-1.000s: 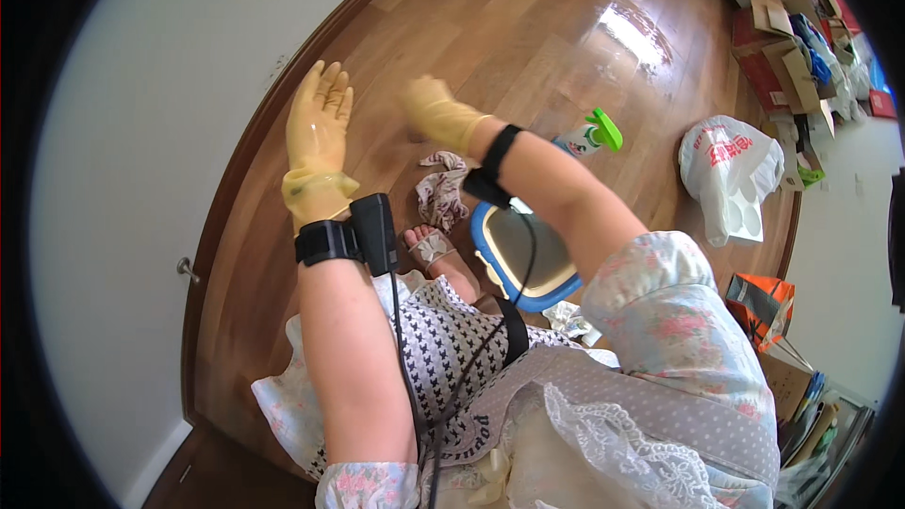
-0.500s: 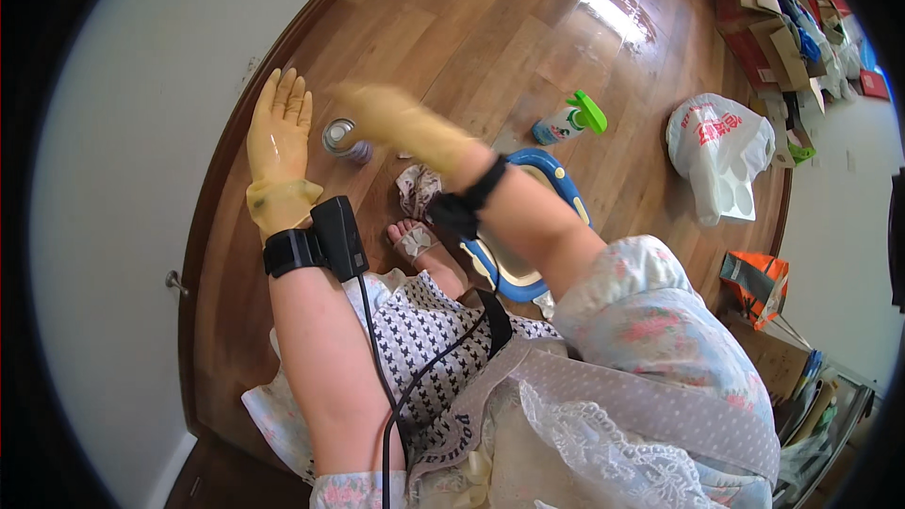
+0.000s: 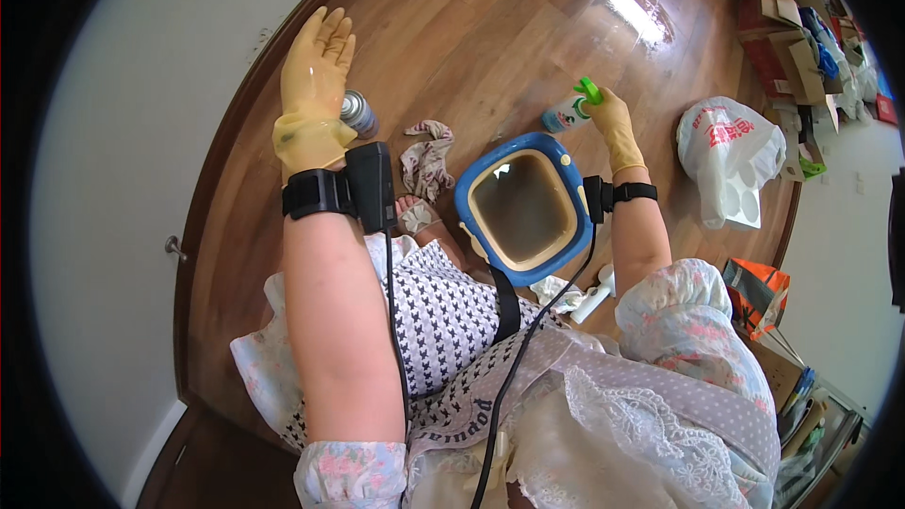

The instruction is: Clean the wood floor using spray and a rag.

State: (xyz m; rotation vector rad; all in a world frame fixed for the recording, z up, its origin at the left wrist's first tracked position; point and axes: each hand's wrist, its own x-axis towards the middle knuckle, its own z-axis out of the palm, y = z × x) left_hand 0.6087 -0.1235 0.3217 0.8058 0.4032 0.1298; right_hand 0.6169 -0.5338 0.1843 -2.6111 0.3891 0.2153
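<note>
Your right hand [image 3: 615, 124] is closed around the spray bottle [image 3: 571, 109] on the wooden floor [image 3: 490, 28], just beyond the blue basin [image 3: 521, 208]. The bottle's green nozzle points up and away from you. Your left hand [image 3: 318, 75] is open with fingers spread near the wall [image 3: 141, 132], just beside a small can [image 3: 357, 113]; open floor lies ahead.

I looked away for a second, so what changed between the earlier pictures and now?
The right hand swung from the floor near the small can over to the right and closed its grip on the spray bottle with the green trigger. The left hand stayed raised and open against the wall. The blue basin and crumpled rag lie where they were.
</note>
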